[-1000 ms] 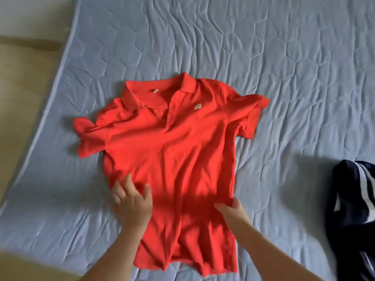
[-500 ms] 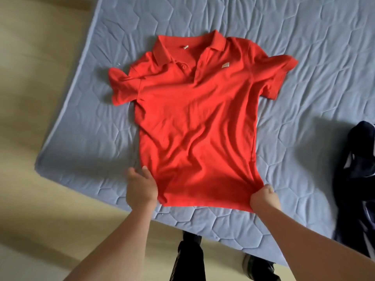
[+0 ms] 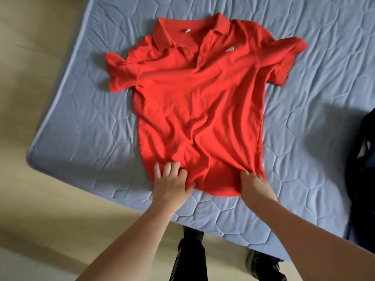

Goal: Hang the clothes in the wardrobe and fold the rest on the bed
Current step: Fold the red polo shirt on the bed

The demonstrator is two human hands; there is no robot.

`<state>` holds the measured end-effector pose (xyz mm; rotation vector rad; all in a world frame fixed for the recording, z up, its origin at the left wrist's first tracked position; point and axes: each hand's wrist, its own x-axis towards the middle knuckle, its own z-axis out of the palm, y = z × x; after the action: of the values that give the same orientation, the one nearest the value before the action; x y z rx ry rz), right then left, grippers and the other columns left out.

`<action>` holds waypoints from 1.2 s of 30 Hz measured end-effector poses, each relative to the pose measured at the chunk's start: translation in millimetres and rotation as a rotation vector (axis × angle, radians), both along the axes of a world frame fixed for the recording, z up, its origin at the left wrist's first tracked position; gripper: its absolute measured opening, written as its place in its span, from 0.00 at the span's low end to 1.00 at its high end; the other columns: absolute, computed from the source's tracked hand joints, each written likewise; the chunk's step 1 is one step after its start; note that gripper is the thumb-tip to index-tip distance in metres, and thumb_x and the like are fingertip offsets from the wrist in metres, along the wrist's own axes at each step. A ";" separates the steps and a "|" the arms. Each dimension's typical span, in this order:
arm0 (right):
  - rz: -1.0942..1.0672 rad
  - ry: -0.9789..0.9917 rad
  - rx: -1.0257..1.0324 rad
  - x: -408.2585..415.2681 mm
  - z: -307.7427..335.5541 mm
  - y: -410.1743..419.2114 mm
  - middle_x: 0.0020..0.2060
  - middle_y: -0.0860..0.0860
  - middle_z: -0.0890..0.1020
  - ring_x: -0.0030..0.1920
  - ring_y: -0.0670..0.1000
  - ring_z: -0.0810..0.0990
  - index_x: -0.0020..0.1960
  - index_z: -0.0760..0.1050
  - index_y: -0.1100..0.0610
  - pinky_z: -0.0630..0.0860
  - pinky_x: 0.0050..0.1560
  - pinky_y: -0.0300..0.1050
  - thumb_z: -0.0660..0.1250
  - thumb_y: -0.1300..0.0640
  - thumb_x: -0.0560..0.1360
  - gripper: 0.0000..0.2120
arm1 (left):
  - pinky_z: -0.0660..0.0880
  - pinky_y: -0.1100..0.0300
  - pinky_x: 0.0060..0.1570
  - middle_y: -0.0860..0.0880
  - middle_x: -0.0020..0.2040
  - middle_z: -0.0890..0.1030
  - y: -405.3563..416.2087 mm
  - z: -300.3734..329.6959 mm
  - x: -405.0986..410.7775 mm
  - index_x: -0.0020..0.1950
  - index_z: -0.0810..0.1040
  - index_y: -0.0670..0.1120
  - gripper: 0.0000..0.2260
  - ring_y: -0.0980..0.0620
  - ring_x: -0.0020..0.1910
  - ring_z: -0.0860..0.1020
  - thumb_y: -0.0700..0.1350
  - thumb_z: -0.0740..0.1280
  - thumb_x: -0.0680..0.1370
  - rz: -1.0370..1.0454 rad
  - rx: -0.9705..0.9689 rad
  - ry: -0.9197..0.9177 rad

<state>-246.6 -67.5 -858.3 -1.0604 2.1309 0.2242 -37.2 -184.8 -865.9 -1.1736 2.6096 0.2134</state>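
Observation:
A red polo shirt [image 3: 198,102] lies face up on the blue quilted bed [image 3: 85,122], collar away from me and both short sleeves spread out. My left hand [image 3: 170,182] is on the hem's left corner, its fingers curled into the fabric. Over at the hem's right corner, my right hand [image 3: 255,185] pinches the cloth, and wrinkles run from there up the shirt. The hem lies close to the bed's near edge.
A dark garment with white stripes [image 3: 363,159] lies on the bed at the right edge of view. Beige floor [image 3: 30,199] lies to the left and in front of the bed. My dark trousers [image 3: 192,252] and a shoe [image 3: 263,264] show below the bed edge.
The view has tilted down towards the bed's near edge. Both hands moved from the shirt's lower body down to the hem corners and took hold. The shirt now lies straighter and flatter.

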 end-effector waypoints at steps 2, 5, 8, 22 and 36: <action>-0.258 -0.095 -0.065 -2.4 8.9 1.4 0.46 0.59 0.78 0.49 0.63 0.77 0.53 0.66 0.59 0.69 0.45 0.50 0.52 0.63 0.78 0.06 | 0.71 0.45 0.54 0.46 0.39 0.78 -3.9 2.2 -11.3 0.39 0.75 0.45 0.08 0.42 0.43 0.77 0.49 0.70 0.68 0.141 0.104 0.055; -0.626 -0.151 -0.206 -4.2 32.7 4.8 0.39 0.58 0.75 0.37 0.59 0.73 0.48 0.62 0.56 0.65 0.38 0.48 0.51 0.61 0.79 0.03 | 0.67 0.50 0.35 0.40 0.34 0.77 -16.2 19.5 -20.1 0.42 0.71 0.41 0.05 0.36 0.38 0.77 0.37 0.67 0.70 0.393 0.325 0.255; -0.945 -0.017 -0.286 -15.7 58.8 1.7 0.47 0.62 0.78 0.47 0.63 0.75 0.58 0.68 0.58 0.68 0.45 0.50 0.56 0.62 0.78 0.10 | 0.63 0.52 0.33 0.41 0.33 0.76 -27.3 46.2 -15.9 0.43 0.70 0.43 0.05 0.35 0.38 0.77 0.39 0.65 0.70 0.412 0.396 0.263; -1.202 0.266 -0.340 -34.2 112.8 -1.7 0.54 0.62 0.76 0.55 0.63 0.74 0.55 0.72 0.61 0.70 0.56 0.54 0.55 0.70 0.70 0.16 | 0.74 0.47 0.27 0.40 0.45 0.70 -72.4 128.1 91.8 0.48 0.74 0.41 0.18 0.35 0.40 0.74 0.29 0.69 0.61 0.353 -0.066 0.000; 0.581 0.125 0.237 27.5 88.0 -62.8 0.68 0.55 0.67 0.68 0.56 0.67 0.69 0.66 0.54 0.60 0.69 0.55 0.54 0.56 0.77 0.21 | 0.69 0.50 0.62 0.47 0.70 0.67 -76.7 86.8 17.7 0.68 0.69 0.50 0.21 0.44 0.67 0.68 0.44 0.60 0.75 0.090 0.334 -0.308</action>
<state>-219.0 -130.3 -770.3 -1.5259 1.7916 0.8131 -19.5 -261.4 -779.2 -1.1060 2.1564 0.4310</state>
